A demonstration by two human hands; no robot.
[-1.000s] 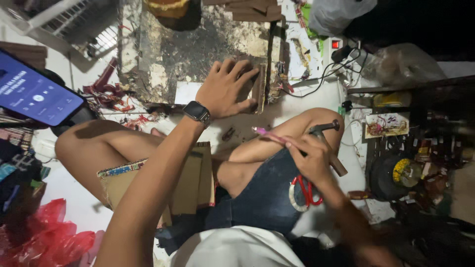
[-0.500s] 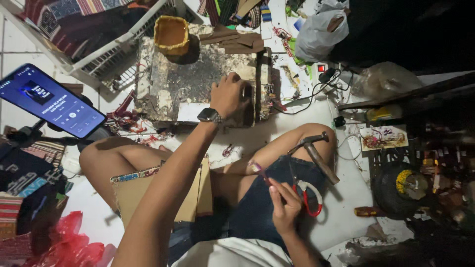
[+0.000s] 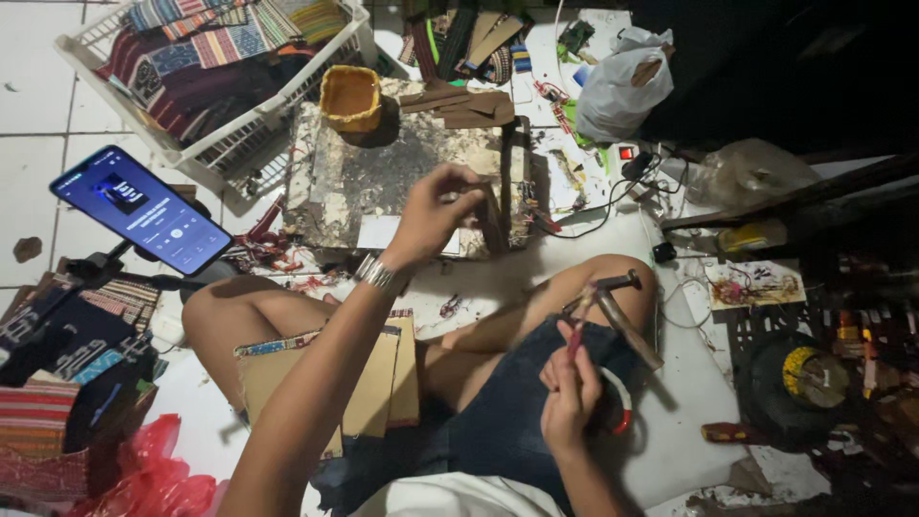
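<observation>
I sit cross-legged on the floor. My left hand (image 3: 433,218), with a metal watch band on the wrist, reaches forward and pinches a small brown piece (image 3: 490,222) at the edge of a worn stone slab (image 3: 383,172). My right hand (image 3: 571,393) is drawn back over my lap, closed around a thin red-handled tool (image 3: 578,330) that points up. A hammer (image 3: 617,306) rests across my right knee, just beyond that hand.
A phone (image 3: 142,208) on a stand glows at the left. A white basket of striped woven cloth (image 3: 206,67) sits behind it, a small yellow woven cup (image 3: 350,96) on the slab. Cardboard sheets (image 3: 369,383) lie by my thigh. Wires, a plastic bag (image 3: 622,86) and clutter crowd the right.
My left hand went from lying flat on the slab to pinching a piece at its edge. My right hand pulled back toward my lap with the red tool. The view tilted upward.
</observation>
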